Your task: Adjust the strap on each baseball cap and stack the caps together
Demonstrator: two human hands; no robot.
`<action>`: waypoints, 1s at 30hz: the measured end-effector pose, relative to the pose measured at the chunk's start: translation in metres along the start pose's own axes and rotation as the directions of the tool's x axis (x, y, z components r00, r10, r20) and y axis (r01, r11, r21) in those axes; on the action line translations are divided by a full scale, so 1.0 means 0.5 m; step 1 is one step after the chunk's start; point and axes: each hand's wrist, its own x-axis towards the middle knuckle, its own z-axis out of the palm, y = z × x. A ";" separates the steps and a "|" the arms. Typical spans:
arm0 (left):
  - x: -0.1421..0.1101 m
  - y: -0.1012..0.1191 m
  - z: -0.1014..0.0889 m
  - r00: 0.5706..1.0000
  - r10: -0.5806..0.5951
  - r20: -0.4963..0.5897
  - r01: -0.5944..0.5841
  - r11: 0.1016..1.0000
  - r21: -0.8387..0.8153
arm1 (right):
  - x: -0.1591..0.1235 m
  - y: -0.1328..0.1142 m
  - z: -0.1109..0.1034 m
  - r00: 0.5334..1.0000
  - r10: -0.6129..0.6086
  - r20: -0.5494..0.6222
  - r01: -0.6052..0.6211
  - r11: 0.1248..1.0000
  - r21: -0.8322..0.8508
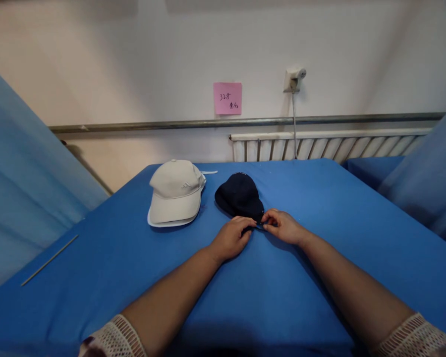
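Note:
A dark navy cap [240, 194] lies on the blue-covered table, its near edge between my two hands. My left hand [233, 238] is closed on the cap's strap, fingers curled over it and pointing right. From the other side, my right hand [282, 225] pinches the same strap between thumb and fingertips, close to the cap's right edge. A small gap separates the fingertips of the two hands. The strap's fastening is mostly hidden by my fingers. To the left of the dark cap stand white caps [175, 186], seemingly stacked, brims facing me.
A thin stick [50, 260] lies on the blue table cover [107, 277] at the left. Blue curtains [18, 173] hang at both sides. Behind the table are a metal pipe [171, 124], a white radiator [327, 145], a wall socket [293, 81] with a cord, and a pink note [227, 98].

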 end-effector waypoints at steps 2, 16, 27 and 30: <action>-0.001 0.001 -0.004 1.000 -0.013 0.023 0.013 1.000 0.002 | -0.001 0.000 0.000 1.000 0.015 -0.006 -0.015 1.000 0.004; 0.005 -0.006 0.005 0.995 0.019 0.099 -0.023 0.999 0.033 | 0.009 -0.008 0.008 0.996 -0.068 -0.056 0.059 0.987 -0.151; 0.010 -0.003 0.005 0.991 -0.105 -0.086 0.103 0.994 -0.024 | 0.004 -0.034 -0.004 0.955 0.295 -0.037 -0.191 0.704 0.684; 0.010 -0.004 0.002 0.957 -0.235 -0.169 0.214 0.968 -0.132 | 0.001 -0.041 -0.001 0.951 0.307 -0.031 -0.196 0.679 0.708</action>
